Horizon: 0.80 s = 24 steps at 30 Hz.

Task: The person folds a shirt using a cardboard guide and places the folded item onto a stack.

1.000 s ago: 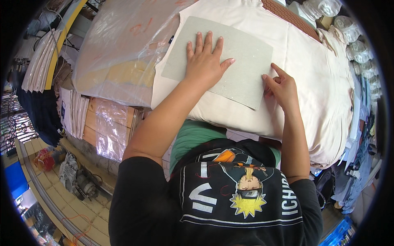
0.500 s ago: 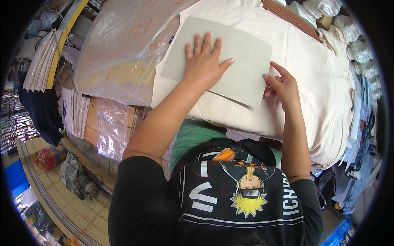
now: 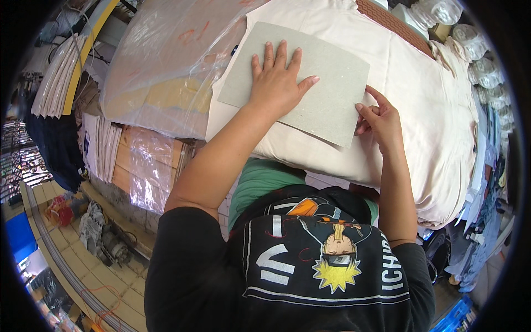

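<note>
A stiff grey cardboard sheet lies on a smooth spread of cream cloth, tilted a little relative to me. My left hand rests flat on the sheet's left half, its fingers spread. At the right edge of the sheet is my right hand. Its thumb touches that edge, the index finger reaches along beside it, and the other fingers curl in close. Part of those curled fingers is hidden behind the thumb. By the cloth's upper left edge a small dark tag shows.
Clear plastic sheeting covers the surface at left. Below it stand a plastic-wrapped wooden box and stacked packets. A motor sits on the floor at lower left. Wrapped bundles and hanging blue clothes line the right.
The picture has shifted very slightly. Both hands keep their places on the cardboard sheet.
</note>
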Each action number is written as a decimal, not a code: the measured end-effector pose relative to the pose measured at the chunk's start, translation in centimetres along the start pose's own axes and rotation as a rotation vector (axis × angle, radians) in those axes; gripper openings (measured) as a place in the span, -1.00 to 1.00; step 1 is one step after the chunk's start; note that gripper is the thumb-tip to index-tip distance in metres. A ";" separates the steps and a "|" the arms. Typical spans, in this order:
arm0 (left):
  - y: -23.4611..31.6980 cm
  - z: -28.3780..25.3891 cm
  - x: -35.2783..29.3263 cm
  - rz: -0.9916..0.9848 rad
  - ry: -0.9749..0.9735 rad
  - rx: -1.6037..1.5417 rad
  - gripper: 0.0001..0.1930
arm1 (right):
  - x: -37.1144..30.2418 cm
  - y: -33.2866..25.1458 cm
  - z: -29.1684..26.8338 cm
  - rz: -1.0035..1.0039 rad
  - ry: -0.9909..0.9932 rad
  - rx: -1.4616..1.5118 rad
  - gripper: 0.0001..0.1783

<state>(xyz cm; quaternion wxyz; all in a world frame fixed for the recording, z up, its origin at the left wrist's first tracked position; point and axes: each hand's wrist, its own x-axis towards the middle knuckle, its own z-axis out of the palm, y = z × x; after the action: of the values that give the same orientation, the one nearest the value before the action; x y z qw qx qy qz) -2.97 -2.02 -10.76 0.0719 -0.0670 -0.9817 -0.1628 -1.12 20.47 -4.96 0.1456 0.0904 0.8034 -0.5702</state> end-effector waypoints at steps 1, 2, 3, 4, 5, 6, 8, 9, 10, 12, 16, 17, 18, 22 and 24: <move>0.0 -0.1 0.0 -0.002 -0.003 0.003 -0.26 | 0.0 0.0 0.0 -0.002 -0.002 -0.005 -0.38; 0.1 -0.2 0.0 -0.003 -0.007 0.006 -0.26 | 0.1 0.0 0.0 0.003 0.000 -0.010 -0.38; 0.1 -0.3 0.0 -0.004 -0.010 0.009 -0.27 | 0.1 0.0 0.0 0.007 0.002 -0.015 -0.38; 0.1 -0.2 0.0 -0.003 -0.007 0.014 -0.27 | 0.1 0.0 0.0 0.011 0.005 -0.020 -0.38; 0.0 0.0 0.0 -0.002 -0.003 0.019 -0.27 | 0.0 0.0 0.1 0.016 0.008 -0.034 -0.38; 0.0 0.1 0.0 -0.001 0.000 0.024 -0.27 | 0.0 -0.2 0.1 0.020 0.011 -0.047 -0.38; 0.0 0.1 -0.1 0.000 -0.003 0.040 -0.27 | -0.1 -0.3 0.1 0.022 0.018 -0.080 -0.37; 0.0 0.1 -0.1 0.000 -0.004 0.049 -0.27 | -0.1 -0.3 0.2 0.019 0.020 -0.101 -0.37; 0.0 0.1 -0.1 0.001 -0.001 0.046 -0.27 | -0.2 -0.4 0.2 0.016 0.023 -0.121 -0.37; 0.0 0.1 -0.1 0.004 0.004 0.041 -0.27 | 0.0 -0.1 0.1 0.008 0.024 -0.137 -0.38; 0.0 0.3 -0.1 0.010 0.017 0.051 -0.27 | 0.0 -0.1 0.1 -0.001 0.030 -0.162 -0.38; -0.1 0.4 -0.1 0.011 0.021 0.057 -0.27 | 0.0 -0.3 0.2 -0.001 0.035 -0.178 -0.38; -0.1 0.5 -0.1 0.012 0.025 0.064 -0.27 | -0.1 -0.4 0.2 -0.001 0.040 -0.195 -0.38; -0.2 0.4 0.0 0.016 0.034 0.044 -0.27 | 0.0 -0.3 0.2 -0.009 0.035 -0.172 -0.38; -0.3 0.5 0.0 0.022 0.048 0.034 -0.27 | 0.3 -0.1 0.1 -0.015 0.037 -0.167 -0.38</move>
<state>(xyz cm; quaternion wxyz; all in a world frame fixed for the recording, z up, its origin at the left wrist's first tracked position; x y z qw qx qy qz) -3.04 -2.11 -11.33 0.0981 -0.0724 -0.9816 -0.1468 -1.38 20.35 -5.00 0.1337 0.0825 0.8514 -0.5005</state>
